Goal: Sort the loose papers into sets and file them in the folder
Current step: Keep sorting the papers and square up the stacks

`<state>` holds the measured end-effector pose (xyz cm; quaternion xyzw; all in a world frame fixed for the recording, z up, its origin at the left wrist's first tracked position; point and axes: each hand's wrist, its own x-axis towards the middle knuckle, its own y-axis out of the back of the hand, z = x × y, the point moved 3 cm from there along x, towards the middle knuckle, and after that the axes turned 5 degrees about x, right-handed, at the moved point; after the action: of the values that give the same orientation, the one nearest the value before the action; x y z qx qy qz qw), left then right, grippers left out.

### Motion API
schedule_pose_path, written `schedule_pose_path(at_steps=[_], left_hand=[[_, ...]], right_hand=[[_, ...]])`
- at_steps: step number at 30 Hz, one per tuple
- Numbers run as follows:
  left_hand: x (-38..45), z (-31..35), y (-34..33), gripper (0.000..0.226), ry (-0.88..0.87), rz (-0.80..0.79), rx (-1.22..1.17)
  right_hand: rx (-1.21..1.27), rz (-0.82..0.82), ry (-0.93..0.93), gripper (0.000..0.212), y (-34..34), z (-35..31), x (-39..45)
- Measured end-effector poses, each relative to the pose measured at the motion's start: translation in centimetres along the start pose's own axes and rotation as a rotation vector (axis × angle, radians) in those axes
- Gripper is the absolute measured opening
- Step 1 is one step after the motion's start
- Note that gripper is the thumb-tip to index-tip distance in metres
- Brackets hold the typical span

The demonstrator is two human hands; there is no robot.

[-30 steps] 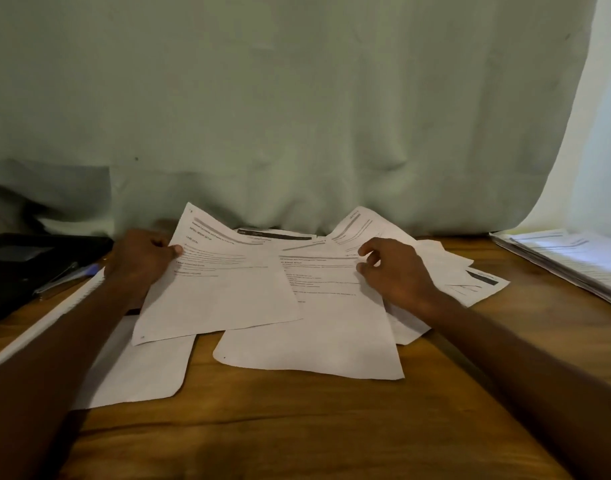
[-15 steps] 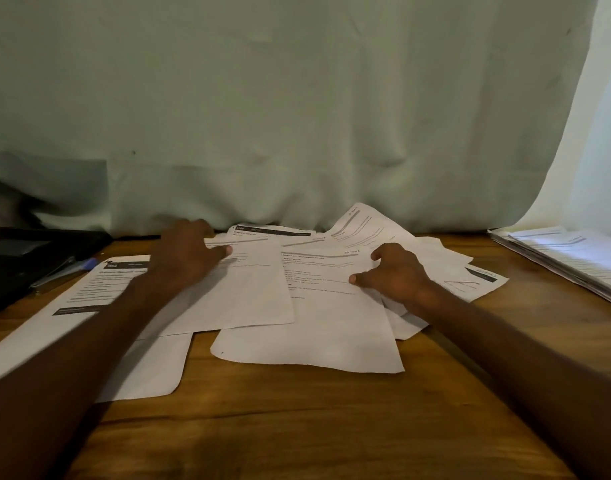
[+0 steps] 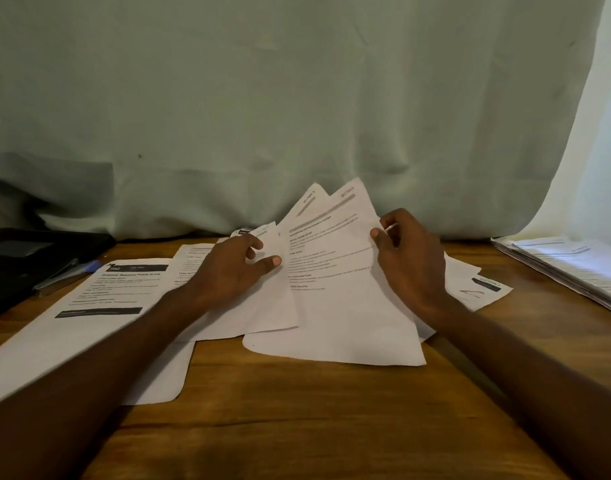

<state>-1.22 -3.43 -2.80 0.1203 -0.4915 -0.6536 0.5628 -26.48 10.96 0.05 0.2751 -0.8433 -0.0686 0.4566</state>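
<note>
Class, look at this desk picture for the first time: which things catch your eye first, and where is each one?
In the middle, the right hand pinches the edge of a tilted-up printed sheet, with the left hand resting on the papers beside it. A black-banded page lies flat at left, and a paper stack sits far right.

Raised sheet point(image 3: 335, 258) header reads "SECTION"; remaining print too blurred.
</note>
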Motion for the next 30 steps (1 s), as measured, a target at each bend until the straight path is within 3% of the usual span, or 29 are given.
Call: schedule_pose_path(at_steps=[3,5,7,11,15,16,18,20,21,23,27,30], left_hand=[[-0.1,0.1,0.1,0.069,0.017,-0.006,-0.061],[-0.3,0.4,0.5,0.075,0.066,-0.004,-0.275],[-0.9,0.9,1.1,0.073,0.101,-0.027,-0.508],[-1.8,2.0,1.1,0.052,-0.002,-0.193,-0.823],[-1.0,1.4,1.6,0.038,0.121,-0.097,-1.186],[-0.6,0.8,1.8,0.037,0.163,-0.072,-1.228],[-0.1,-1.2,2.0,0.034,0.289,-0.026,-1.195],[-0.2,-3.2,2.1,0.03,0.446,-0.005,-1.022],[-0.2,-3.9,2.0,0.027,0.501,-0.007,-0.955],[-0.4,-4.1,1.8,0.022,0.535,0.003,-0.908],[-0.2,-3.1,1.8,0.021,0.426,0.065,-0.834],[0.1,-3.0,2.6,0.03,0.331,0.196,-0.496]], right_hand=[[0.25,0.045,0.155,0.01,0.5,-1.2,0.1],[0.476,0.022,0.14,0.008,0.9,-1.7,0.3],[0.649,0.012,0.079,0.007,1.3,-1.7,0.6],[0.798,-0.041,-0.086,0.01,1.1,-1.3,0.6],[0.915,-0.083,-0.361,0.035,0.9,-0.5,1.5],[0.837,-0.037,-0.399,0.033,1.4,0.3,2.0],[0.393,0.008,-0.347,0.018,2.4,3.2,2.9],[-0.117,-0.092,-0.249,0.019,2.9,6.1,2.9],[-0.224,-0.163,-0.236,0.023,2.7,7.5,2.8],[-0.244,-0.274,-0.282,0.029,2.1,9.1,2.7],[-0.414,-0.433,-0.308,0.041,1.0,9.8,2.8],[-0.561,-0.585,-0.315,0.054,0.5,10.1,2.4]])
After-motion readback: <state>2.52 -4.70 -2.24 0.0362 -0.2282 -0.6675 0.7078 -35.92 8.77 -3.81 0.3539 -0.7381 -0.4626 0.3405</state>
